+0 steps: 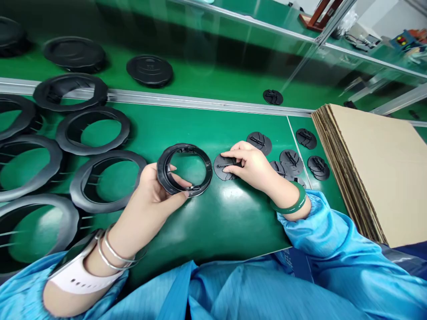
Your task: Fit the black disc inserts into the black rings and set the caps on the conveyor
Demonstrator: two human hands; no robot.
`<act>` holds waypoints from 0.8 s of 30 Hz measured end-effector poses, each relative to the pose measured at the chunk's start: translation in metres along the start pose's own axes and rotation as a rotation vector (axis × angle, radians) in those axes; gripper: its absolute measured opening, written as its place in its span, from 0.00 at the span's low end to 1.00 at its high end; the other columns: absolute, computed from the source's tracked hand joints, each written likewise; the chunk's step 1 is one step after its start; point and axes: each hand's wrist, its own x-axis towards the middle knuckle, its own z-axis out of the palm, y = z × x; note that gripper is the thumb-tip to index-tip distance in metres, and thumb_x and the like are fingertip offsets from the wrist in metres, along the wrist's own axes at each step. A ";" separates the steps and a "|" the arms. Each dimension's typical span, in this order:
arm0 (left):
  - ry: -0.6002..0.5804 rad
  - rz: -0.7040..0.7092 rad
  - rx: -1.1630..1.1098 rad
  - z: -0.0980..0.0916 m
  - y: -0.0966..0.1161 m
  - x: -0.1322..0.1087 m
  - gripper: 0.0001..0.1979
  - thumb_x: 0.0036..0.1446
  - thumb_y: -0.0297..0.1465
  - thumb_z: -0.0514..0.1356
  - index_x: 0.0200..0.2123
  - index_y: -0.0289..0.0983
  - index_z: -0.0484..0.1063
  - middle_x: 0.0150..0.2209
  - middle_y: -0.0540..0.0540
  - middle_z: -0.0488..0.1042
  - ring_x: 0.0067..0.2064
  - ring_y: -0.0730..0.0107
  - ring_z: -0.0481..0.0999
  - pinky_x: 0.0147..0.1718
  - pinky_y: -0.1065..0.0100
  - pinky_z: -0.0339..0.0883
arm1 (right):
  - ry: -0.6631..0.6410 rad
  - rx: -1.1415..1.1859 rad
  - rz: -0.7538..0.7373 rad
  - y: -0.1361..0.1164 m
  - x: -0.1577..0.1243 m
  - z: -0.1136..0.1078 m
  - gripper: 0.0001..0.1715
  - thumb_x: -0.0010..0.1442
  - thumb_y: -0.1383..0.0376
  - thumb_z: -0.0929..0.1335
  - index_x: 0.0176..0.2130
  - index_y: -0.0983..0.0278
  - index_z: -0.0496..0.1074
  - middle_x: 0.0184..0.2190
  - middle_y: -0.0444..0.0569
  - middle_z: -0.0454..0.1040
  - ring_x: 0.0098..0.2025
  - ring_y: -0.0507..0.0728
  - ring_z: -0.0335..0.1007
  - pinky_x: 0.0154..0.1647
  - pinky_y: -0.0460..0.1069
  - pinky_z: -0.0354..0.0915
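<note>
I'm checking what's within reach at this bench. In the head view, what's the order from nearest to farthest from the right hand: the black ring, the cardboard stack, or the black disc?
1. Black disc: directly under the right hand, touching it.
2. Black ring: to the hand's left, held in the left hand.
3. Cardboard stack: far right of the bench.

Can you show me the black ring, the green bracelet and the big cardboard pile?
black plastic ring (207,171), head view, on its right rim
green bracelet (289,206), head view, on its front curve
stack of cardboard sheets (376,173), head view, on the top sheet
</note>
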 end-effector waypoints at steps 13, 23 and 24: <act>-0.133 -0.038 0.101 0.004 0.001 -0.001 0.26 0.47 0.37 0.71 0.44 0.41 0.60 0.41 0.45 0.82 0.46 0.55 0.82 0.46 0.53 0.76 | 0.437 0.061 -0.039 -0.011 -0.001 -0.010 0.02 0.56 0.67 0.77 0.34 0.61 0.82 0.27 0.45 0.72 0.33 0.55 0.69 0.36 0.53 0.67; -0.162 -0.094 0.026 0.018 -0.003 -0.010 0.29 0.45 0.33 0.72 0.50 0.38 0.65 0.44 0.46 0.80 0.44 0.57 0.82 0.43 0.58 0.79 | 0.268 -0.086 -0.409 -0.056 -0.025 0.021 0.10 0.69 0.64 0.67 0.42 0.63 0.78 0.26 0.45 0.67 0.30 0.53 0.63 0.32 0.50 0.62; -0.159 -0.103 0.019 0.018 -0.004 -0.009 0.29 0.45 0.33 0.72 0.49 0.38 0.65 0.43 0.46 0.80 0.44 0.58 0.82 0.43 0.58 0.79 | 0.261 -0.107 -0.422 -0.055 -0.025 0.025 0.10 0.69 0.64 0.67 0.41 0.64 0.78 0.27 0.45 0.67 0.30 0.53 0.62 0.32 0.49 0.62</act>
